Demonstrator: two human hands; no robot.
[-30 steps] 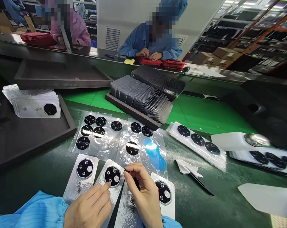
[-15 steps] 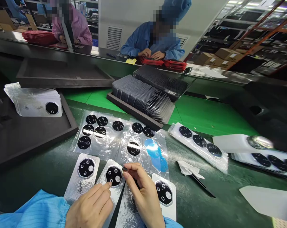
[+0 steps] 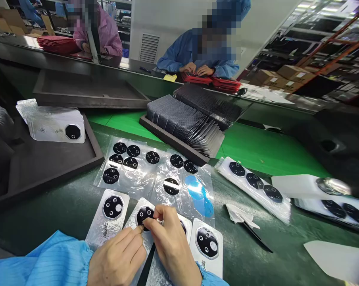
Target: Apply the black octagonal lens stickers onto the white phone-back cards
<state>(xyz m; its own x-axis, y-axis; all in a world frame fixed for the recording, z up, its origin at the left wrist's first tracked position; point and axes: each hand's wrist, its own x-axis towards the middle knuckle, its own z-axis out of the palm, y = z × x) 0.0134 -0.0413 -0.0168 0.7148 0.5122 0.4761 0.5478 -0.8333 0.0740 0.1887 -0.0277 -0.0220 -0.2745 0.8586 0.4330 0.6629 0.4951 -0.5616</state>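
Several white phone back covers lie side by side at the near edge, each with a black octagonal camera plate. My left hand (image 3: 118,260) rests on the second cover (image 3: 139,222), forefinger tip touching the lower left of its camera plate (image 3: 145,213). My right hand (image 3: 170,248) is pinched at that plate's right edge; what the fingertips hold is too small to name. The leftmost cover (image 3: 108,220) and the rightmost cover (image 3: 207,248) lie untouched. Clear plastic sheets (image 3: 137,171) carrying loose black octagonal plates lie just beyond the covers.
A dark tray (image 3: 48,167) at left holds a stack of white covers (image 3: 56,125). A tray of fanned dark sheets (image 3: 191,123) stands behind. At right lie strips of black plates (image 3: 253,182), a crumpled wipe (image 3: 240,214) and a black stick (image 3: 256,237). Two people work across the bench.
My right hand has moved left and down from above the third cover onto the second cover's camera plate, meeting my left forefinger. The view has shifted slightly.
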